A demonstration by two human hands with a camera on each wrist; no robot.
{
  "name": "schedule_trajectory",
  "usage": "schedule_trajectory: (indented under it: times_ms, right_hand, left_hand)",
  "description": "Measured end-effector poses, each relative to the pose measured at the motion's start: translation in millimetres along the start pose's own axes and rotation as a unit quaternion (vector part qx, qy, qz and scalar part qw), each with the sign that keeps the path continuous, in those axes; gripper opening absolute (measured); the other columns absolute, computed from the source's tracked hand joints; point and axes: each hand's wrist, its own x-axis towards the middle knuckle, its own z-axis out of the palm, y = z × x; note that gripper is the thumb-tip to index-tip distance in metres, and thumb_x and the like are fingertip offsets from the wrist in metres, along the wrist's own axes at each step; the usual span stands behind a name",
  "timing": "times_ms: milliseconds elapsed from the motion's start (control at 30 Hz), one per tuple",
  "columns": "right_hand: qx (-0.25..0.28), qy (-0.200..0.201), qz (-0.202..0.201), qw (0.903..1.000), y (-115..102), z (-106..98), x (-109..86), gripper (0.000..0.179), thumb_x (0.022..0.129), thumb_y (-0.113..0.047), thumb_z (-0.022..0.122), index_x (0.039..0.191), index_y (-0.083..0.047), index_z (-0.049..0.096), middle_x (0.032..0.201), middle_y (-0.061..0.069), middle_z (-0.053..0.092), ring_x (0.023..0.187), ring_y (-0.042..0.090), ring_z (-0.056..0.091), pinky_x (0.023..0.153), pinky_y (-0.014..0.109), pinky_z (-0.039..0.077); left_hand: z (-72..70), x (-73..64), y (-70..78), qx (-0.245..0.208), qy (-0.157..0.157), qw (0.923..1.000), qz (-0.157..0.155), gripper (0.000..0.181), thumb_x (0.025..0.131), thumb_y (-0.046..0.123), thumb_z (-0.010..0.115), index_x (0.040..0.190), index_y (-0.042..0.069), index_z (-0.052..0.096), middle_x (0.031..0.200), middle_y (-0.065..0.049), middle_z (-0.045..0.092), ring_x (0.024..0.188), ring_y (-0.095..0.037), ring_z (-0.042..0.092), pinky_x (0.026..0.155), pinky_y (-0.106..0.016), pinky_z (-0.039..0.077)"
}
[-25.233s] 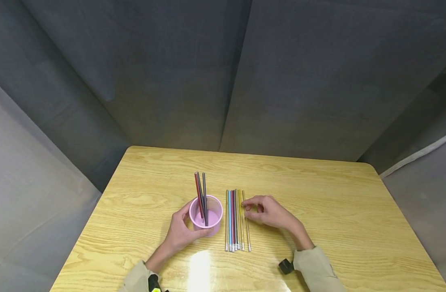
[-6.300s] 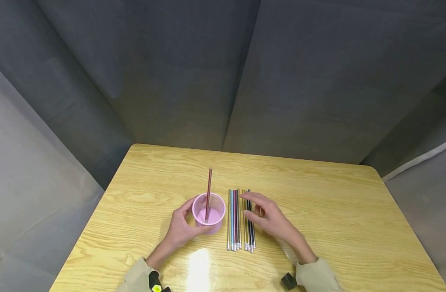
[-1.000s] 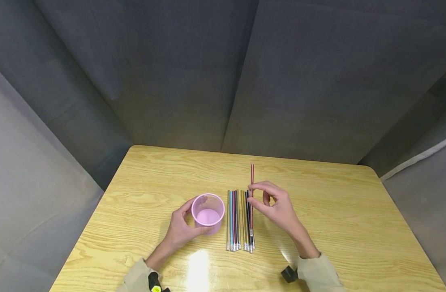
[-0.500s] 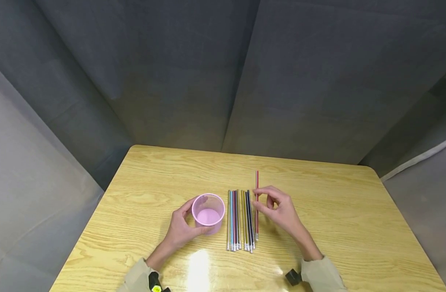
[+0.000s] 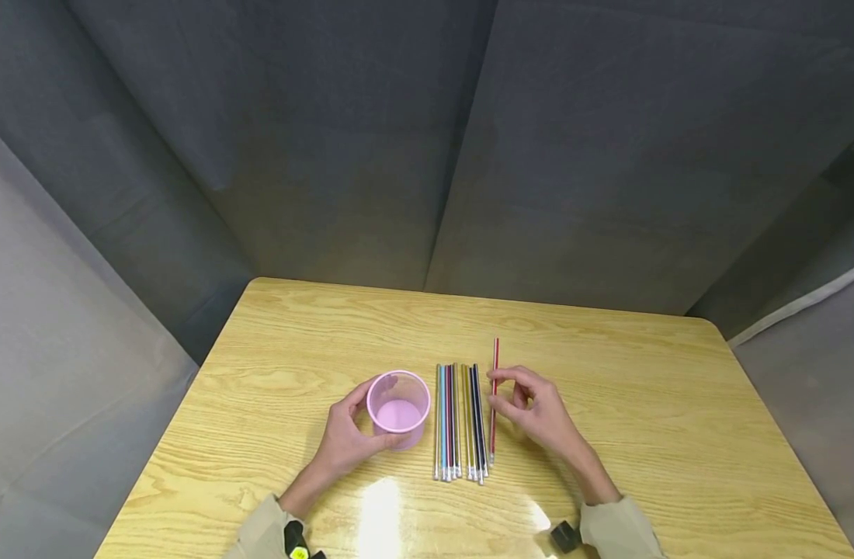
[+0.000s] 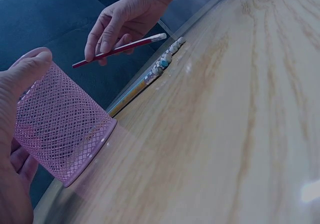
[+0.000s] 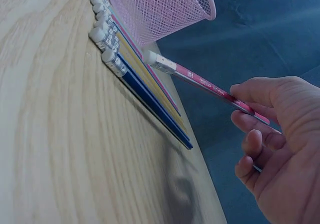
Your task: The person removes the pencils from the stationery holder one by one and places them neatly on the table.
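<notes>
A pink mesh pencil cup stands upright on the table, with no pencils inside. My left hand grips it from the left, the thumb across the near side of its rim. Between thumb and fingertips my right hand pinches a red pencil, its white eraser end toward me. In the right wrist view that pencil is held above the tabletop. Just left of it lies a row of pencils side by side, in blue, yellow, dark and other colours, their erasers all at the near end.
The wooden table has a bright glare patch near its front edge. Behind it hangs a dark grey curtain, with a lighter one at the left. Black wrist straps show below both hands.
Earlier, pencils stood in the cup; now it holds none. Over the last second my right hand has carried the red pencil rightward and toward me, off the row's right end. The left hand stays put.
</notes>
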Motion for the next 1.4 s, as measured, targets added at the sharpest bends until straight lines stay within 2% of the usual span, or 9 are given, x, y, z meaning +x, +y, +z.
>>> schedule_trajectory:
  times_ms: [300, 400, 567, 667, 833, 1000, 1167, 1267, 1400]
  right_hand:
    - [-0.016, -0.044, 0.044, 0.9979, 1.5, -0.2, -3.3, 0.032, 0.089, -0.002, 0.081, 0.119, -0.007, 0.071, 0.069, -0.001, 0.052, 0.055, 0.001, 0.037, 0.044, 0.019, 0.035]
    - [-0.021, -0.057, 0.05, 0.9969, 3.4, 0.8, -3.7, 0.033, 0.088, -0.001, 0.081, 0.119, -0.005, 0.071, 0.073, 0.003, 0.057, 0.055, 0.0, 0.038, 0.044, 0.019, 0.035]
    - [-0.029, -0.075, 0.059, 0.995, 6.1, 2.8, -4.3, 0.034, 0.087, -0.002, 0.081, 0.12, -0.002, 0.071, 0.096, 0.013, 0.068, 0.058, 0.001, 0.042, 0.046, 0.018, 0.038]
    - [-0.033, -0.087, 0.065, 0.9935, 6.6, 3.0, -4.2, 0.034, 0.088, -0.004, 0.082, 0.12, -0.002, 0.071, 0.091, 0.01, 0.066, 0.059, 0.003, 0.043, 0.047, 0.019, 0.038]
    - [-0.045, -0.11, 0.064, 0.9909, 7.8, 3.2, -2.9, 0.035, 0.09, -0.009, 0.081, 0.123, -0.003, 0.071, 0.083, 0.004, 0.061, 0.061, 0.006, 0.045, 0.05, 0.019, 0.04]
    - [-0.06, -0.125, 0.062, 0.9884, 10.0, 3.2, -4.4, 0.034, 0.092, -0.012, 0.08, 0.123, -0.003, 0.071, 0.091, 0.002, 0.064, 0.065, 0.006, 0.046, 0.054, 0.019, 0.042]
    - [-0.076, -0.13, 0.068, 0.9862, 11.4, 2.2, -7.0, 0.033, 0.092, -0.015, 0.08, 0.122, -0.004, 0.072, 0.092, -0.002, 0.064, 0.067, 0.006, 0.046, 0.056, 0.02, 0.043]
    - [-0.081, -0.13, 0.063, 0.9862, 11.7, 2.4, -7.2, 0.032, 0.093, -0.017, 0.079, 0.122, -0.004, 0.072, 0.095, -0.002, 0.066, 0.068, 0.006, 0.046, 0.057, 0.02, 0.043]
    - [-0.083, -0.127, 0.05, 0.9871, 11.1, 2.4, -6.1, 0.031, 0.095, -0.014, 0.077, 0.123, -0.003, 0.072, 0.102, 0.003, 0.07, 0.07, 0.005, 0.047, 0.058, 0.02, 0.044]
  left_hand:
    - [-1.0, -0.5, -1.3, 0.003, -0.001, 1.0, -0.002, 0.086, 0.07, 0.009, 0.097, 0.145, 0.0, 0.056, 0.139, -0.018, 0.066, 0.131, -0.041, 0.059, 0.117, -0.051, 0.044]
    - [-0.9, -1.0, -1.0, 0.005, 0.0, 1.0, -0.002, 0.086, 0.07, 0.01, 0.097, 0.146, 0.001, 0.056, 0.139, -0.017, 0.066, 0.13, -0.041, 0.06, 0.116, -0.052, 0.045]
    - [-1.1, -1.7, -1.1, -0.001, 0.001, 1.0, 0.0, 0.087, 0.069, 0.008, 0.097, 0.146, 0.002, 0.056, 0.14, -0.018, 0.065, 0.13, -0.043, 0.06, 0.114, -0.058, 0.045]
    - [-1.5, -2.0, -0.8, -0.005, 0.002, 1.0, -0.001, 0.087, 0.069, 0.007, 0.097, 0.146, 0.002, 0.056, 0.14, -0.018, 0.065, 0.129, -0.044, 0.06, 0.114, -0.059, 0.045]
    - [-2.0, -1.6, -0.7, -0.004, 0.005, 1.0, 0.004, 0.088, 0.068, 0.006, 0.097, 0.146, 0.0, 0.056, 0.139, -0.02, 0.066, 0.128, -0.045, 0.06, 0.114, -0.056, 0.047]
    - [-1.6, -1.5, 0.4, -0.002, 0.006, 1.0, 0.003, 0.087, 0.069, 0.006, 0.097, 0.145, 0.0, 0.056, 0.139, -0.019, 0.066, 0.129, -0.044, 0.06, 0.114, -0.055, 0.046]
    - [0.5, -0.1, 0.9, -0.008, 0.002, 1.0, -0.002, 0.086, 0.07, 0.007, 0.096, 0.146, -0.001, 0.055, 0.141, -0.023, 0.064, 0.133, -0.045, 0.057, 0.118, -0.057, 0.04]
    - [1.0, 0.6, 1.4, -0.011, 0.002, 0.9999, -0.012, 0.087, 0.071, 0.009, 0.096, 0.147, 0.0, 0.055, 0.142, -0.022, 0.063, 0.136, -0.044, 0.055, 0.122, -0.056, 0.036]
    - [1.2, 1.6, 0.8, -0.003, 0.003, 0.9998, -0.02, 0.088, 0.071, 0.011, 0.097, 0.148, 0.002, 0.054, 0.144, -0.019, 0.062, 0.137, -0.041, 0.055, 0.122, -0.056, 0.035]
